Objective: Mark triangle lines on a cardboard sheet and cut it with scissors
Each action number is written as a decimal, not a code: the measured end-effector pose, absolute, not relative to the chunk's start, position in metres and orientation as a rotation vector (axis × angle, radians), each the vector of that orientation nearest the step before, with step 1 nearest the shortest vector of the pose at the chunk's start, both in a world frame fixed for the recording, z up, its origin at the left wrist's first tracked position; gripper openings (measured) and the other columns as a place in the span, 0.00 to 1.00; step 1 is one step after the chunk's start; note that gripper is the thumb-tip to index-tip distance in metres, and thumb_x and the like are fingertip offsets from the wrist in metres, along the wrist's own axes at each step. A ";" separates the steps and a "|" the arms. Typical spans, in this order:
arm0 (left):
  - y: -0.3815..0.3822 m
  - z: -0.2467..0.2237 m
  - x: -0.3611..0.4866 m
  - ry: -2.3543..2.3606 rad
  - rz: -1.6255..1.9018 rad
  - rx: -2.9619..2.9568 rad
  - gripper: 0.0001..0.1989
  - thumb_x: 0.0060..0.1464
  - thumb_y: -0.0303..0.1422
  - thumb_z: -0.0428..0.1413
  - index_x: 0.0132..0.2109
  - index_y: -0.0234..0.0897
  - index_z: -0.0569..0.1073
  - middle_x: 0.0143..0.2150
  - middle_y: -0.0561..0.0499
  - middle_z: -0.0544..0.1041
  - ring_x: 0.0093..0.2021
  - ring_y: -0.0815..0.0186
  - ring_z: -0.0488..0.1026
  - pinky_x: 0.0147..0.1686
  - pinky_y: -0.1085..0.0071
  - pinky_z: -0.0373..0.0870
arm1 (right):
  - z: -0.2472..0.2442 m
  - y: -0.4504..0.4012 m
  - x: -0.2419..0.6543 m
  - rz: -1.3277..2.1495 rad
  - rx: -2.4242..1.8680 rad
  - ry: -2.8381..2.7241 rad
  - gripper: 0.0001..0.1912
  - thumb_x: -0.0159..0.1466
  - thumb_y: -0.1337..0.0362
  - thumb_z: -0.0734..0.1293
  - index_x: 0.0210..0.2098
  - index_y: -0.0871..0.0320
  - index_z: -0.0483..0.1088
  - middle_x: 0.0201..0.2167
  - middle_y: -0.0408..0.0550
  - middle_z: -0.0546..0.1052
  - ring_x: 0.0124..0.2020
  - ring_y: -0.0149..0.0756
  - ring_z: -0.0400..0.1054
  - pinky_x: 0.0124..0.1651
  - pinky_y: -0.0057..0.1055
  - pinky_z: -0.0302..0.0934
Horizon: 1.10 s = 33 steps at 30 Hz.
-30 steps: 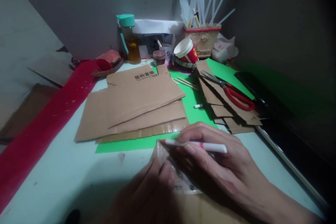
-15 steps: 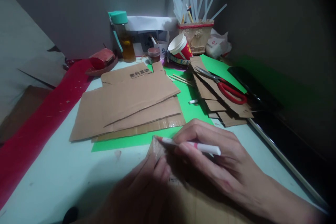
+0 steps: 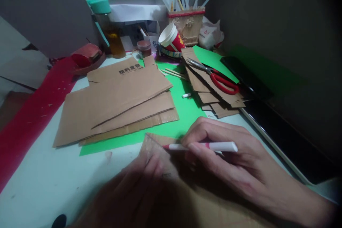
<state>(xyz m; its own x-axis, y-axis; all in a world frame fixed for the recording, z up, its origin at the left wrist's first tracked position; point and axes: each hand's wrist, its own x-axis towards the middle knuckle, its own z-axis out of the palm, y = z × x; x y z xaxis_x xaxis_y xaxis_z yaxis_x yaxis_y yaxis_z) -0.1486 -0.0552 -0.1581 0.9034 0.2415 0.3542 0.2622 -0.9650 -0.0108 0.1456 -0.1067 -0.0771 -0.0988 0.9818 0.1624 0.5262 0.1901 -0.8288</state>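
Note:
In the head view my right hand [image 3: 229, 160] is closed in a writing grip round a white felt-tip pen [image 3: 221, 146] with a red tip. The pen's tip touches or nearly touches the slanting edge of a greyish-tan piece [image 3: 148, 144] with a pointed corner. My left hand [image 3: 133, 178], in shadow, pinches that piece near its corner; its material is hard to tell. Beneath both hands lies a sheet of brown cardboard [image 3: 203, 203], partly covered by them.
Stacked cardboard pieces [image 3: 128, 96] lie on green paper [image 3: 184, 114] ahead. Red-handled scissors [image 3: 224, 84] rest on cardboard scraps [image 3: 207, 98] at right, beside a dark flat device [image 3: 283, 142]. A bottle [image 3: 107, 28], a tilted paper cup [image 3: 172, 39] and a straw holder [image 3: 187, 25] stand behind.
The pen tip has moved from the piece's top corner down along its right edge. The view has shifted, so the background sits further left and higher.

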 end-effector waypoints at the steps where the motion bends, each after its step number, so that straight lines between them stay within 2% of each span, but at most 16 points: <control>1: -0.054 -0.156 -0.148 -0.368 -0.558 -3.016 0.27 0.69 0.14 0.47 0.69 0.29 0.72 0.72 0.41 0.76 0.79 0.56 0.62 0.80 0.60 0.57 | -0.077 -0.109 0.147 0.798 -1.438 -1.712 0.16 0.80 0.62 0.64 0.35 0.53 0.74 0.30 0.38 0.77 0.29 0.26 0.70 0.31 0.24 0.64; 5: -0.054 -0.151 -0.136 -0.302 -0.662 -2.991 0.21 0.73 0.15 0.42 0.64 0.20 0.73 0.67 0.33 0.76 0.80 0.50 0.61 0.80 0.57 0.57 | -0.077 -0.120 0.151 0.862 -1.446 -1.643 0.16 0.80 0.61 0.65 0.34 0.53 0.74 0.30 0.37 0.77 0.29 0.24 0.70 0.30 0.21 0.63; 8: -0.057 -0.148 -0.129 -0.345 -0.812 -2.911 0.20 0.77 0.19 0.40 0.61 0.21 0.74 0.64 0.36 0.77 0.78 0.53 0.63 0.79 0.61 0.59 | -0.078 -0.127 0.155 0.877 -1.447 -1.619 0.16 0.80 0.60 0.65 0.35 0.53 0.75 0.31 0.38 0.78 0.30 0.24 0.71 0.30 0.22 0.63; 10: -0.058 -0.146 -0.129 -0.351 -0.769 -2.947 0.18 0.75 0.17 0.43 0.61 0.22 0.75 0.66 0.38 0.75 0.78 0.54 0.63 0.79 0.61 0.58 | -0.080 -0.130 0.157 0.876 -1.454 -1.605 0.16 0.80 0.60 0.65 0.34 0.53 0.75 0.31 0.38 0.78 0.30 0.25 0.72 0.30 0.22 0.64; 13: -0.058 -0.144 -0.132 -0.346 -0.661 -3.006 0.19 0.71 0.14 0.45 0.62 0.20 0.74 0.70 0.35 0.72 0.80 0.51 0.60 0.80 0.59 0.57 | -0.082 -0.135 0.158 0.867 -1.457 -1.563 0.16 0.80 0.60 0.65 0.34 0.52 0.75 0.31 0.37 0.78 0.30 0.25 0.73 0.31 0.23 0.65; 24: -0.057 -0.152 -0.125 -0.350 -0.811 -2.878 0.18 0.76 0.19 0.43 0.58 0.22 0.76 0.63 0.36 0.78 0.77 0.51 0.66 0.78 0.60 0.62 | -0.093 -0.145 0.158 0.863 -1.431 -1.536 0.13 0.80 0.61 0.66 0.38 0.50 0.75 0.34 0.37 0.79 0.33 0.27 0.74 0.35 0.27 0.66; 28: -0.057 -0.150 -0.123 -0.333 -0.818 -2.868 0.18 0.78 0.21 0.42 0.58 0.22 0.76 0.61 0.37 0.78 0.78 0.54 0.64 0.79 0.61 0.60 | -0.090 -0.141 0.159 0.849 -1.469 -1.508 0.15 0.79 0.60 0.66 0.35 0.51 0.76 0.32 0.37 0.80 0.30 0.25 0.74 0.32 0.23 0.66; 33: -0.056 -0.146 -0.127 -0.325 -0.733 -2.881 0.18 0.78 0.21 0.42 0.60 0.20 0.75 0.64 0.35 0.76 0.78 0.52 0.63 0.80 0.60 0.58 | -0.088 -0.138 0.159 0.763 -1.439 -1.536 0.13 0.78 0.63 0.67 0.36 0.51 0.78 0.33 0.37 0.82 0.32 0.24 0.78 0.35 0.20 0.69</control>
<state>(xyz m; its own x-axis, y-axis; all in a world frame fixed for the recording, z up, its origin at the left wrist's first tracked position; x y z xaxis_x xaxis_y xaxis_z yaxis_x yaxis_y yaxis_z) -0.1266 -0.0561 -0.1464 0.8570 0.1710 0.4862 0.2449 -0.9651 -0.0923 0.1589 -0.1382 -0.0883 0.0493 0.9816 0.1843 0.4467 0.1433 -0.8831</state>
